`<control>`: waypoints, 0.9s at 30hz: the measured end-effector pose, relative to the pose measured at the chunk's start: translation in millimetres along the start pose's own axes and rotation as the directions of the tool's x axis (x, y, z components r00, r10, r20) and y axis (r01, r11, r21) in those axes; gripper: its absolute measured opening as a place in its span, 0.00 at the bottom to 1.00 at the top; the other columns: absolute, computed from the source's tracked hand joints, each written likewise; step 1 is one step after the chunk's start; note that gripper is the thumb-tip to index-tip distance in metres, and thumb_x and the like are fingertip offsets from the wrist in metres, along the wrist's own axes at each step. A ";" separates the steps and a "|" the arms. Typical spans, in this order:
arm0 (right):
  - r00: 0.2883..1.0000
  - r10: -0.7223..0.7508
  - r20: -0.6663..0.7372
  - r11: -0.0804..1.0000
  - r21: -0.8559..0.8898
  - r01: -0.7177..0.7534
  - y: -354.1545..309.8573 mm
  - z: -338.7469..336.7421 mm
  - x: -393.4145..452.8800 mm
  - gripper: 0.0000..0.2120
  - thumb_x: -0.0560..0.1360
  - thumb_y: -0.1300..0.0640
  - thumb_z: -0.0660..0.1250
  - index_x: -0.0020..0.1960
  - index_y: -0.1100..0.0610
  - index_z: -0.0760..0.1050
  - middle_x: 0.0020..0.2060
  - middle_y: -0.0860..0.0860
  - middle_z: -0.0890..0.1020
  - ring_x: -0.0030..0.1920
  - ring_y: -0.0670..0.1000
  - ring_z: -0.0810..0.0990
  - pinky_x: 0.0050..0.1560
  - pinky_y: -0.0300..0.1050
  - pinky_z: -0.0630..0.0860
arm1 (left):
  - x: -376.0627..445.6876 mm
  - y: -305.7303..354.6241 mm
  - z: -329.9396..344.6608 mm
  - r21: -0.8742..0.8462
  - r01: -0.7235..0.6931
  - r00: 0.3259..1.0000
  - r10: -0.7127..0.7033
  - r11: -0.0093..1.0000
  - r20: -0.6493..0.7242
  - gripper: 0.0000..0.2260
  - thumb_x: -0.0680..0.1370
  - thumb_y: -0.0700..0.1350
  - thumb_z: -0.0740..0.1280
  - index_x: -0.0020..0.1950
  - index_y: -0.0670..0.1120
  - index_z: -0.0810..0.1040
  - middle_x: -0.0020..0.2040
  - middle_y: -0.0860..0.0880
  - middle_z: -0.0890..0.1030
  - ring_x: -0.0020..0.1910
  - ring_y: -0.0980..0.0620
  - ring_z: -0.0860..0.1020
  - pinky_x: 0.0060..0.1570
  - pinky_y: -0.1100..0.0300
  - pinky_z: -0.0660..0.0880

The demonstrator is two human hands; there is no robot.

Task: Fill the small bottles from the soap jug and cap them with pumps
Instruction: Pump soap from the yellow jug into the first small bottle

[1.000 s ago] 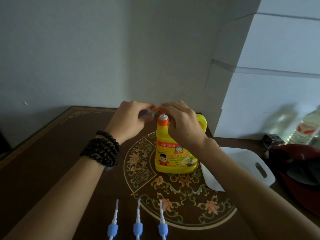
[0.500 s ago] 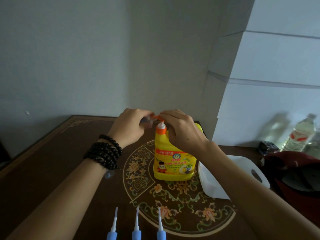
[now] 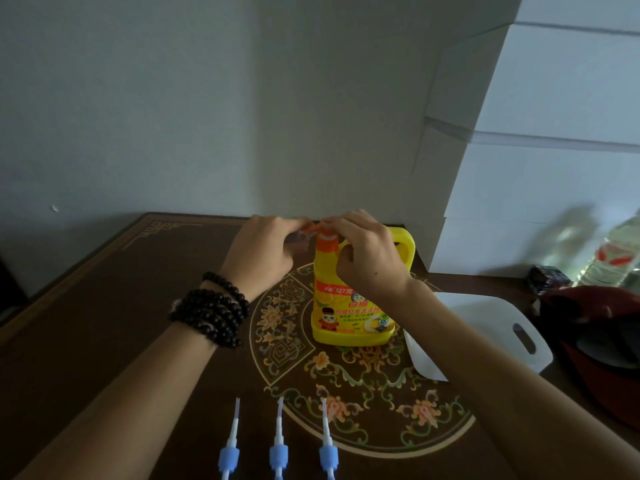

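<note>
Soap jug (image 3: 349,306) mid-table, three pumps (image 3: 278,452) in front, tray (image 3: 502,327) right, hands at its top

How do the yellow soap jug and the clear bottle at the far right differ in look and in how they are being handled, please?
The yellow soap jug is opaque and boxy with a moulded handle and an orange top; the clear bottle is see-through and rounded, with a red and white label. The jug stands mid-table with the left hand and right hand at its spout; the bottle stands untouched at the edge of view. Both stand upright.
</note>
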State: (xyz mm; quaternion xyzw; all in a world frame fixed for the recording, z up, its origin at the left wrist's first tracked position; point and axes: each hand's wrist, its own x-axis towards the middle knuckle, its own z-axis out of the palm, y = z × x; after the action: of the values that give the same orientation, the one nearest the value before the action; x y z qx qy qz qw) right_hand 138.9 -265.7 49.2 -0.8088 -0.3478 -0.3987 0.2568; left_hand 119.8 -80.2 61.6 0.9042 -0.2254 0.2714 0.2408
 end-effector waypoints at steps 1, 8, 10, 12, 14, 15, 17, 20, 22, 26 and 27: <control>1.000 0.001 -0.001 1.000 0.000 -0.001 -1.2 -0.8 0.0 0.22 0.62 0.74 0.59 0.51 0.66 0.82 0.46 0.58 0.84 0.46 0.59 0.81 0.46 0.49 0.78 | -0.6 0.7 -0.6 -0.003 0.002 1.000 -0.002 1.000 -0.003 0.11 0.78 0.40 0.71 0.57 0.52 0.84 0.45 0.52 0.87 0.43 0.52 0.84 0.43 0.53 0.81; 0.999 -0.013 0.045 0.998 -0.062 0.016 -3.2 -12.6 9.1 0.10 0.78 0.62 0.64 0.52 0.65 0.82 0.50 0.58 0.84 0.49 0.57 0.81 0.50 0.47 0.77 | 10.6 7.9 -16.4 0.043 0.014 1.000 -0.013 0.999 -0.012 0.04 0.78 0.41 0.70 0.50 0.48 0.83 0.38 0.52 0.83 0.40 0.48 0.81 0.39 0.54 0.76; 0.998 -0.036 0.048 0.997 -0.068 0.039 -1.3 -16.6 14.8 0.13 0.79 0.59 0.61 0.50 0.64 0.83 0.49 0.57 0.85 0.48 0.57 0.81 0.49 0.46 0.77 | 14.0 10.5 -19.9 0.065 0.008 1.000 -0.008 0.998 -0.007 0.04 0.78 0.40 0.69 0.49 0.48 0.82 0.34 0.53 0.78 0.37 0.49 0.76 0.37 0.57 0.70; 0.998 -0.052 0.035 0.997 -0.052 0.054 -1.7 -19.2 17.5 0.18 0.77 0.57 0.56 0.49 0.63 0.83 0.47 0.56 0.85 0.46 0.57 0.82 0.48 0.44 0.77 | 14.5 11.0 -20.6 0.066 0.012 1.000 -0.011 0.998 -0.004 0.05 0.78 0.39 0.70 0.50 0.49 0.83 0.33 0.55 0.74 0.36 0.50 0.75 0.37 0.59 0.67; 0.999 -0.042 -0.002 0.998 -0.041 0.042 -2.8 -17.2 17.3 0.19 0.76 0.57 0.56 0.48 0.63 0.84 0.46 0.56 0.85 0.46 0.57 0.83 0.47 0.46 0.78 | 14.0 9.9 -19.3 0.064 0.011 1.000 -0.010 0.998 -0.020 0.07 0.78 0.40 0.70 0.53 0.50 0.84 0.33 0.56 0.74 0.36 0.50 0.75 0.38 0.60 0.67; 0.999 -0.028 -0.023 0.999 -0.034 0.027 -2.2 -14.3 16.6 0.18 0.77 0.57 0.56 0.49 0.63 0.84 0.46 0.56 0.86 0.46 0.57 0.83 0.47 0.47 0.79 | 14.3 8.8 -17.8 0.061 0.013 0.999 -0.011 0.998 -0.031 0.08 0.78 0.40 0.70 0.54 0.50 0.84 0.33 0.56 0.74 0.36 0.51 0.75 0.39 0.61 0.67; 0.997 -0.003 -0.071 1.000 -0.028 0.001 -1.5 -9.3 15.6 0.17 0.77 0.57 0.58 0.49 0.64 0.83 0.44 0.57 0.85 0.45 0.57 0.83 0.44 0.47 0.80 | 14.6 8.4 -16.3 0.065 0.009 0.999 -0.007 0.998 -0.041 0.08 0.78 0.40 0.70 0.55 0.50 0.84 0.34 0.55 0.77 0.36 0.53 0.75 0.39 0.62 0.67; 0.993 0.021 -0.114 1.000 0.001 -0.021 1.9 -1.0 10.8 0.16 0.75 0.60 0.57 0.48 0.64 0.83 0.42 0.57 0.85 0.43 0.57 0.82 0.41 0.45 0.78 | 11.6 4.7 -8.6 0.046 -0.001 1.000 0.002 0.999 -0.023 0.08 0.78 0.40 0.70 0.53 0.52 0.84 0.41 0.53 0.85 0.41 0.52 0.82 0.39 0.59 0.74; 0.990 0.031 -0.137 0.999 0.027 -0.027 1.5 3.1 5.8 0.17 0.71 0.65 0.57 0.47 0.64 0.84 0.41 0.57 0.84 0.43 0.57 0.81 0.43 0.43 0.76 | 6.3 0.9 -2.7 0.013 -0.003 1.000 0.003 1.000 -0.018 0.10 0.78 0.39 0.70 0.54 0.52 0.85 0.45 0.53 0.87 0.46 0.52 0.84 0.42 0.60 0.77; 0.989 0.040 -0.139 0.999 0.040 -0.034 0.8 6.1 3.0 0.18 0.69 0.67 0.56 0.46 0.63 0.84 0.42 0.56 0.85 0.43 0.56 0.82 0.45 0.40 0.76 | 0.6 -1.5 0.6 0.005 -0.007 1.000 0.007 1.000 -0.021 0.12 0.77 0.39 0.71 0.58 0.51 0.85 0.49 0.53 0.88 0.49 0.51 0.85 0.47 0.52 0.82; 0.991 0.042 -0.129 0.999 0.033 -0.039 -0.8 4.5 3.5 0.17 0.69 0.68 0.57 0.46 0.63 0.84 0.42 0.56 0.85 0.43 0.56 0.82 0.45 0.39 0.75 | 0.8 -0.7 -0.4 0.006 -0.004 1.000 0.004 1.000 -0.017 0.12 0.77 0.38 0.71 0.57 0.51 0.85 0.47 0.52 0.88 0.47 0.51 0.85 0.45 0.53 0.82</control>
State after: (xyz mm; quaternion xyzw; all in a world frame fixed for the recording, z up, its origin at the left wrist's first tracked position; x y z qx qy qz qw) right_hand 141.9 -260.9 49.8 -0.7841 -0.3198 -0.4399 0.2990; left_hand 120.7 -79.7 62.2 0.9020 -0.2245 0.2802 0.2397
